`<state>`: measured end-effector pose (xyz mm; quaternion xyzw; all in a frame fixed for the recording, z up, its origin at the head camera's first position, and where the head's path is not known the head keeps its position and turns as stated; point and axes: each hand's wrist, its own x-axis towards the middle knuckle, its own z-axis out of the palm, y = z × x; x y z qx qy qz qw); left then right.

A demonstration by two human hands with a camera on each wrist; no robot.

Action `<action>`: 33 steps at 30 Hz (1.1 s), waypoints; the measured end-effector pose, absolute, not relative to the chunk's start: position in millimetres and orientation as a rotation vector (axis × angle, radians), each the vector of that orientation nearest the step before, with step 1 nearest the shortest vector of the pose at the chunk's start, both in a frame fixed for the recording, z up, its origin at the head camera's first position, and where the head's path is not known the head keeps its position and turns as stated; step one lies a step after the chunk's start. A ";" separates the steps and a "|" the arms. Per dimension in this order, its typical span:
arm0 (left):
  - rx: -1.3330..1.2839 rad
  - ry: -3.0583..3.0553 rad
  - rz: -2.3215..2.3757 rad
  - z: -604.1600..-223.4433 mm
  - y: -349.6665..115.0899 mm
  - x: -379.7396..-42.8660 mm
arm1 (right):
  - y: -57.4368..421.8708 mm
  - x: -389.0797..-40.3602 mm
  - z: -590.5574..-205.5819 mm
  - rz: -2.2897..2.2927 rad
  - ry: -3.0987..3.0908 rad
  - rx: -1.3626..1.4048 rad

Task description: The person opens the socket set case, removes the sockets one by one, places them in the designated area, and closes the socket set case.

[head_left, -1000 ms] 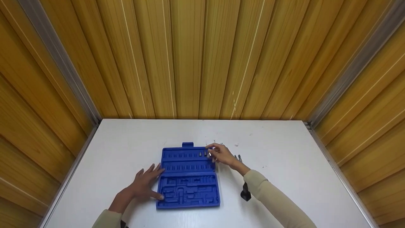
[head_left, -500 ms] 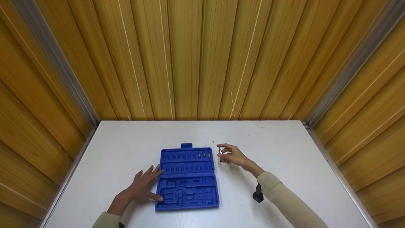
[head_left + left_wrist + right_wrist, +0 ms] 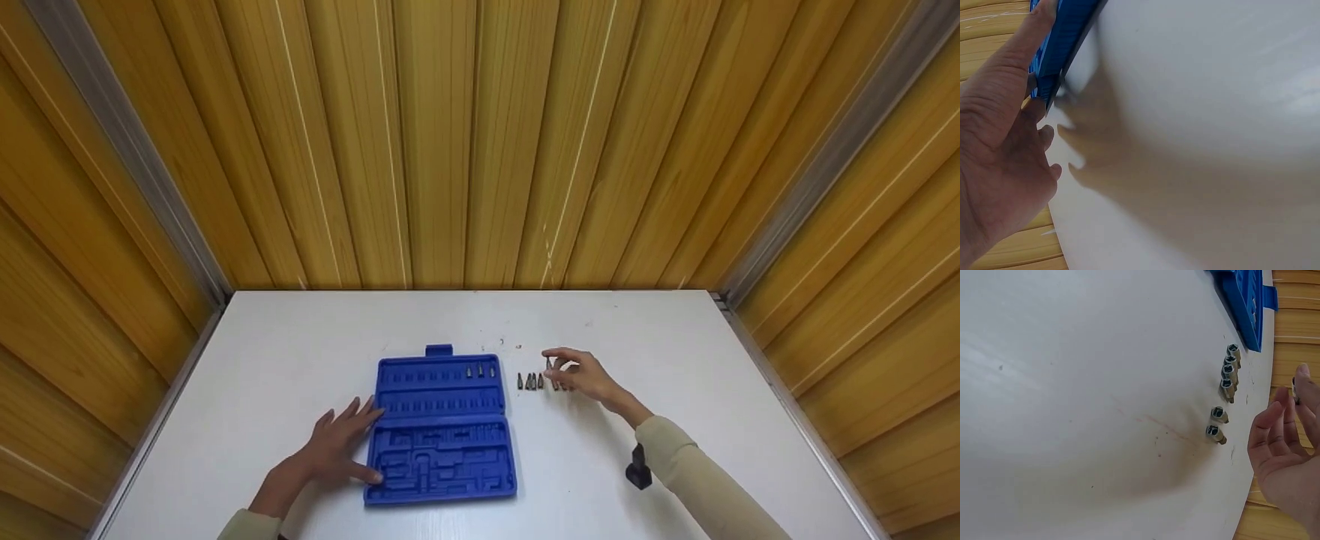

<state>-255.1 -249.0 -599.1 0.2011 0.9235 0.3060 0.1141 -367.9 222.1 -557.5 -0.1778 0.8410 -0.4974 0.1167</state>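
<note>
A blue plastic bit case [image 3: 441, 414] lies open flat on the white table, with three small metal bits [image 3: 481, 370] in its upper right slots. My left hand [image 3: 331, 448] rests against the case's left edge, fingers spread and thumb on the lower rim. To the right of the case, my right hand [image 3: 589, 379] pinches a small metal driver bit [image 3: 548, 363] between thumb and forefinger, just above the table. Several loose driver bits [image 3: 1228, 374] lie in a row under and beside that hand. Most of the pinched bit hides behind the fingers in the right wrist view.
The white table [image 3: 300, 337] ends at a corrugated wood-patterned wall [image 3: 442, 150]. Small dark specks [image 3: 502, 341] dot the surface behind the loose bits. A black wrist device [image 3: 638, 471] hangs under the right sleeve.
My right hand has moved from the case's upper right slots to the loose bits, leaving a third bit in the case. It now holds up another bit. The left hand stays put.
</note>
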 end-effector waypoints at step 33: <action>0.574 2.692 0.912 -601.0 -249.1 -254.8 | 267.9 -366.5 -588.7 -1.163 2.724 -0.569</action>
